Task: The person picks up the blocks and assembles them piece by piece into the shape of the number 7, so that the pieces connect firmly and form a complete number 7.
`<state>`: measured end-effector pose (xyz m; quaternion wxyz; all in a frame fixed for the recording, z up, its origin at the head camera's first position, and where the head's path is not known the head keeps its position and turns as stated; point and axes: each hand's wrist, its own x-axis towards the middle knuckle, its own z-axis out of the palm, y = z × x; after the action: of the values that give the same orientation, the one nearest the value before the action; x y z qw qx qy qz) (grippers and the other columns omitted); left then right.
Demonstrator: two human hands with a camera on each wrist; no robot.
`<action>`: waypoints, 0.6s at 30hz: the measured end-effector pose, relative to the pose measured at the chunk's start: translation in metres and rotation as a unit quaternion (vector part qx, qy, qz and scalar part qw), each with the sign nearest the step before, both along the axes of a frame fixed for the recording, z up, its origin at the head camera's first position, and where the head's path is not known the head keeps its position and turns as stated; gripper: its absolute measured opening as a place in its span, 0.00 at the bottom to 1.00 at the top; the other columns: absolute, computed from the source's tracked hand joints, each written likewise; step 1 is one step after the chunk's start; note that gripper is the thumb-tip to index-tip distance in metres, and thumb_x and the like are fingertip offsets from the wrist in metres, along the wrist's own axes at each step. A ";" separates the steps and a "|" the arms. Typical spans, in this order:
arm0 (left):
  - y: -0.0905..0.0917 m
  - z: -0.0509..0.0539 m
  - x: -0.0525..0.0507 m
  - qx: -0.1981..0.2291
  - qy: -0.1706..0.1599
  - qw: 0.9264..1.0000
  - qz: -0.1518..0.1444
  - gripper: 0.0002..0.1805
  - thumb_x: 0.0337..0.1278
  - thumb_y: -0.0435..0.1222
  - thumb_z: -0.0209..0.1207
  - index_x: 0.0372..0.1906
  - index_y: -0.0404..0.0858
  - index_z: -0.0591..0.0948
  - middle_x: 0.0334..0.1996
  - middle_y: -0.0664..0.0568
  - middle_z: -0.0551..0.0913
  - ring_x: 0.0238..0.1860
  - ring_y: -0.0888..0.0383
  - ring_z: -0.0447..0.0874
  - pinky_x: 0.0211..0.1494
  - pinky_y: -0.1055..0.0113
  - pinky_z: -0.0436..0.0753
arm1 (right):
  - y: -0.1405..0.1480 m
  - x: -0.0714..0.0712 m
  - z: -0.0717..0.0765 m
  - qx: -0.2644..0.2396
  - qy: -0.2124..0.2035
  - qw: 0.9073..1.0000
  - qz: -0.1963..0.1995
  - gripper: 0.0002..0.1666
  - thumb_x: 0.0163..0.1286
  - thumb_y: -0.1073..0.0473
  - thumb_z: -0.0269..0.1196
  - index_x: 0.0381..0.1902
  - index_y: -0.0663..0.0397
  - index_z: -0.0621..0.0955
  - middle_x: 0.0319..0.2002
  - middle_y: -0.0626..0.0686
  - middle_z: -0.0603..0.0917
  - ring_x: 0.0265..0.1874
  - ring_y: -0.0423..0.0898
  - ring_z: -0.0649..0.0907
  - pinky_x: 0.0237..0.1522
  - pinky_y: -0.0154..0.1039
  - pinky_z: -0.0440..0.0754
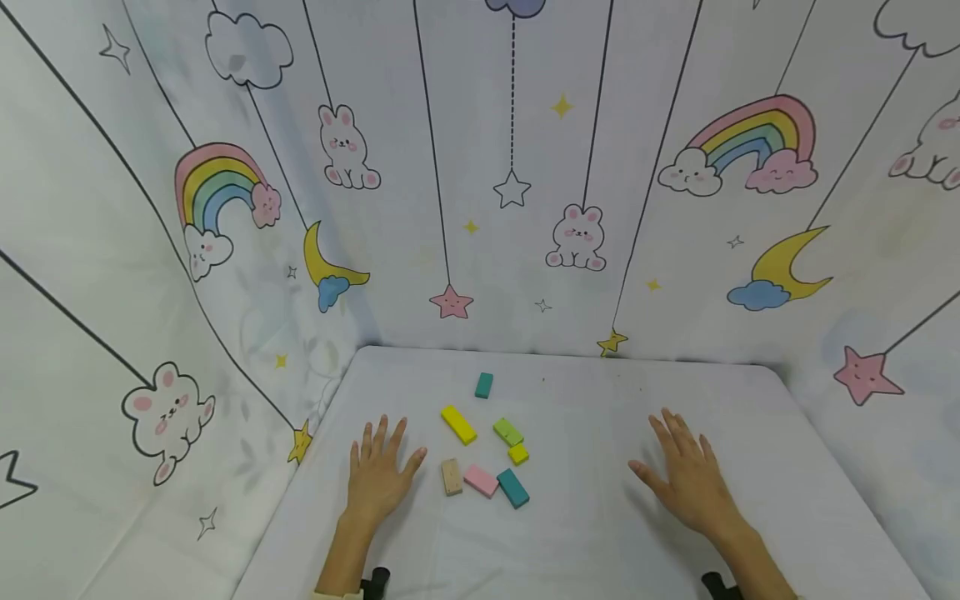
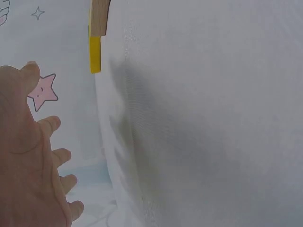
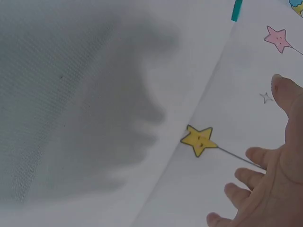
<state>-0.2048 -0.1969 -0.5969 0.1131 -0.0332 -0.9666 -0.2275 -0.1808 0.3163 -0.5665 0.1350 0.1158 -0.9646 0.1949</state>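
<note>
Fingers spread, the left hand [image 1: 377, 479] is held palm down at the left of several small blocks and grips nothing. Closest to it are a wooden block [image 1: 452, 477] and a long yellow block [image 1: 458, 425]. A pink block [image 1: 481, 481] and a teal block [image 1: 513, 488] lie beside the wooden one. Farther back are a green block [image 1: 508, 431], a small yellow block [image 1: 518, 453] and another teal block [image 1: 484, 385]. The right hand [image 1: 692, 483], also spread and empty, is well to the right of the blocks. The left wrist view shows the wooden block [image 2: 99, 18] and yellow block [image 2: 95, 54].
A white cloth covers the table [image 1: 585, 533]. Behind and beside it hang white sheets [image 1: 480, 125] printed with rainbows, moons, stars and rabbits. A few tiny specks lie on the cloth near the back edge.
</note>
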 end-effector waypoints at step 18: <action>0.013 -0.012 0.002 -0.008 -0.012 1.000 -0.011 0.44 0.73 0.68 0.45 0.82 0.48 0.63 0.83 0.39 0.53 0.82 0.33 0.43 0.78 0.29 0.47 | -0.036 0.000 -0.006 -0.014 0.010 0.999 0.028 0.54 0.73 0.35 0.64 0.84 0.51 0.55 0.83 0.61 0.52 0.80 0.66 0.56 0.78 0.69 0.45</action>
<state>-0.2028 -0.1843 -0.6087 0.0986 -0.0420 -0.9693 -0.2212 -0.1810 0.2806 -0.5723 0.1405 0.1425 -0.9569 0.2107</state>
